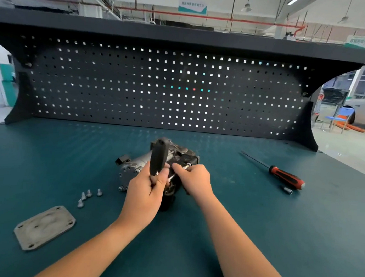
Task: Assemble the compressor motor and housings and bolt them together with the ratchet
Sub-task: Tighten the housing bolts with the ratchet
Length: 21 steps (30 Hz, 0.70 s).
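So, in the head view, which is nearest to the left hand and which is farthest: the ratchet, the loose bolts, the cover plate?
1. ratchet: gripped in the left hand itself.
2. loose bolts: lying just to its left.
3. cover plate: farther left, nearer the person.

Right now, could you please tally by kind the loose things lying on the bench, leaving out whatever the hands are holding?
Bolts: 4
Cover plate: 1
Screwdriver: 1
Socket: 1
Total: 7
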Each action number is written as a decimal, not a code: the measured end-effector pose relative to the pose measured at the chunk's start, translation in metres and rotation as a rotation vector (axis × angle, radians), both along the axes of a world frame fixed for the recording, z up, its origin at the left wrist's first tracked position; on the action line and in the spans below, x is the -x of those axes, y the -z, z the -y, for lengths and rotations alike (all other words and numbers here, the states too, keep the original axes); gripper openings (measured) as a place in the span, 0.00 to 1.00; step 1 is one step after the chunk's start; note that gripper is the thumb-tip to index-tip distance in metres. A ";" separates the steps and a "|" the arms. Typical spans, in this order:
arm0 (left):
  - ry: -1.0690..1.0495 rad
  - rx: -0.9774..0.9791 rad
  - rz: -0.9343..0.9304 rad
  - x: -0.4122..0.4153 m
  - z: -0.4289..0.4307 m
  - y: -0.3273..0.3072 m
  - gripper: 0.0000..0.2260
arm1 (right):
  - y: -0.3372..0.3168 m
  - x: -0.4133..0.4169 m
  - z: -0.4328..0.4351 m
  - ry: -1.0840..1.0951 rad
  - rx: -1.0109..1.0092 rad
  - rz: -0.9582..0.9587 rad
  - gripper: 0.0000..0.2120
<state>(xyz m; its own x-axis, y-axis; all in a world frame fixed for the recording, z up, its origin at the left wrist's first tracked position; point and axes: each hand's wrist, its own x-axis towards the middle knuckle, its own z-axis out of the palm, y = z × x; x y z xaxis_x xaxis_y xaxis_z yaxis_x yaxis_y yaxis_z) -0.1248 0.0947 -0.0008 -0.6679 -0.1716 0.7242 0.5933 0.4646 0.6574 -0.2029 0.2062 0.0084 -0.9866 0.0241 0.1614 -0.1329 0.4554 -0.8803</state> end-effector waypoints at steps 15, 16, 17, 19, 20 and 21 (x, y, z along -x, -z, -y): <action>0.247 -0.552 0.805 -0.016 0.011 -0.010 0.13 | 0.002 -0.004 0.001 -0.020 0.086 0.033 0.20; 0.228 -0.513 0.805 -0.017 0.010 -0.007 0.12 | 0.003 -0.004 0.000 -0.024 0.111 0.045 0.20; 0.194 -0.460 0.790 -0.017 0.008 -0.003 0.10 | 0.004 -0.004 0.000 -0.029 0.130 0.058 0.20; 0.105 -0.337 0.741 -0.018 0.008 0.002 0.08 | 0.006 -0.007 -0.001 -0.019 0.086 0.072 0.19; 0.066 -0.280 0.702 -0.020 0.008 0.003 0.08 | 0.006 -0.009 -0.001 0.011 0.009 0.055 0.18; 0.043 -0.229 0.650 -0.020 0.009 0.004 0.07 | 0.005 -0.012 -0.001 0.058 -0.090 0.014 0.17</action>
